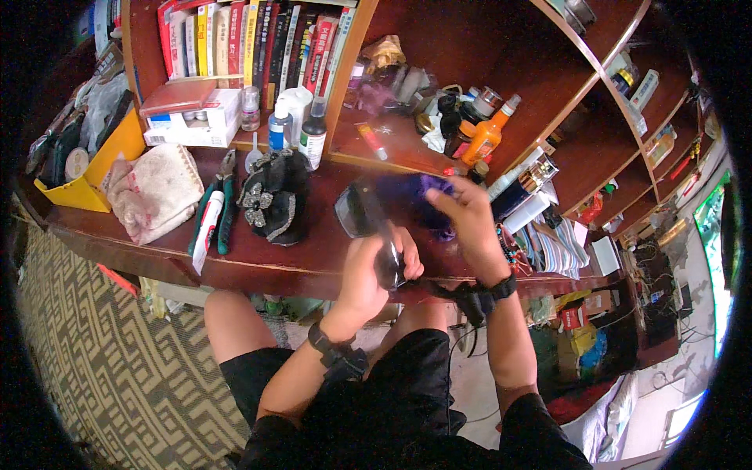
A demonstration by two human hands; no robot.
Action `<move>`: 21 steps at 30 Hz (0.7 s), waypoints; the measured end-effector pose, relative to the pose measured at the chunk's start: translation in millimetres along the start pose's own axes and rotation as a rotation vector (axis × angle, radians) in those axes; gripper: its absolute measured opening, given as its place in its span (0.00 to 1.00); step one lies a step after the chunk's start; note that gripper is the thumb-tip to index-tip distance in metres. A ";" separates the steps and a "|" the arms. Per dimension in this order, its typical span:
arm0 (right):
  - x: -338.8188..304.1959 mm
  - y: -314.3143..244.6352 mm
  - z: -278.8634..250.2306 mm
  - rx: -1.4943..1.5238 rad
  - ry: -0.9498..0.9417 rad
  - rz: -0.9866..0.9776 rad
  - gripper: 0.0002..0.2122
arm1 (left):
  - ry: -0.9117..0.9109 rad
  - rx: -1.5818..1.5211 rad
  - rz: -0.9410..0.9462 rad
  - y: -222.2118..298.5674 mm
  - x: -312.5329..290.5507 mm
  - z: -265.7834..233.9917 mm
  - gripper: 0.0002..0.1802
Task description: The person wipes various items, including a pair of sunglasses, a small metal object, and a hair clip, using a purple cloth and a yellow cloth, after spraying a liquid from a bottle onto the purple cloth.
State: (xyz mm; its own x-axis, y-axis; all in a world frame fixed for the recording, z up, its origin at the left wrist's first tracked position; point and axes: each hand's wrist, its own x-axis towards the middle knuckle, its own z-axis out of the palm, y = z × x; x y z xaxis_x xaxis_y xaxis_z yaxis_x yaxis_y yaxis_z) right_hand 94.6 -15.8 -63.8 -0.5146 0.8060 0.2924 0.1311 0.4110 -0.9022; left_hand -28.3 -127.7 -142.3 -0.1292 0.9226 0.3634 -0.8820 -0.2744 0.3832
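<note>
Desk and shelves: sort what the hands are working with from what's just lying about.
In use, apparently:
- dark glossy item, blurred, in the left hand
- purple item, blurred, at the right hand

Just lying about, as far as this moment shows:
- pliers
- cloth
- books
- orange bottle

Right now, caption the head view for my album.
Left hand grips a glossy black object; right hand is at a purple item, over a brown desk.
</note>
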 end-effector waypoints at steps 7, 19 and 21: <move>-3.9 -54.8 15.4 -0.271 -0.361 -0.377 0.10 | 0.107 0.269 -0.093 4.6 -2.6 4.3 0.13; -40.2 -57.2 -21.6 -0.603 -0.770 -0.335 0.10 | 0.318 0.679 0.124 -17.5 -4.3 14.6 0.13; -54.2 -59.8 -21.9 -0.755 -0.727 -0.296 0.10 | 0.287 0.915 0.162 -11.1 -5.5 20.3 0.13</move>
State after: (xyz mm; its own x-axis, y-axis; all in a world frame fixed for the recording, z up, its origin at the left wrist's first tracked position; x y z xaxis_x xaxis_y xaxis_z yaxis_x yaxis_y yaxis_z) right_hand 133.2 -74.7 -18.8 -0.9570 0.2898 -0.0156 0.2788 0.9032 -0.3263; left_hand -8.6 -135.3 -131.3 -0.4303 0.8529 0.2956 -0.1660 -0.3967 0.9028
